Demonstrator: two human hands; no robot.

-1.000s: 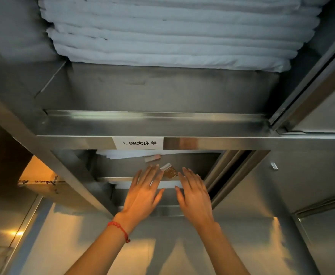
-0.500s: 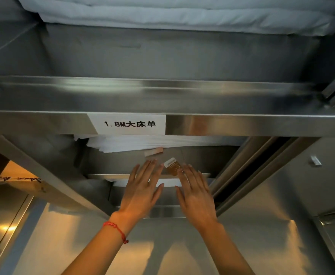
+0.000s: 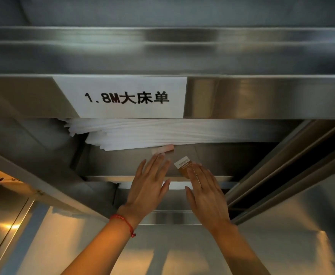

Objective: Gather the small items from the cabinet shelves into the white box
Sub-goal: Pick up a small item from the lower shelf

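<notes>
Reaching | right hand (image 3: 206, 192) fingertips (image 3: 192, 171) over brown packet (image 3: 184, 167) (contact unclear)

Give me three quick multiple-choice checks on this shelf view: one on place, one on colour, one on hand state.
1. The pink packet lies:
A. at the front edge of the white linen stack
B. on the upper shelf
C. under the right hand

2. The cord on the left wrist is:
A. blue
B. red
C. green

3. The left hand is:
A. a closed fist
B. flat, fingers straight
C. gripping a box

Key: 1 A, it sits just below the linen; 2 B, red bracelet shows; 3 B, fingers extended toward the packet.
</notes>
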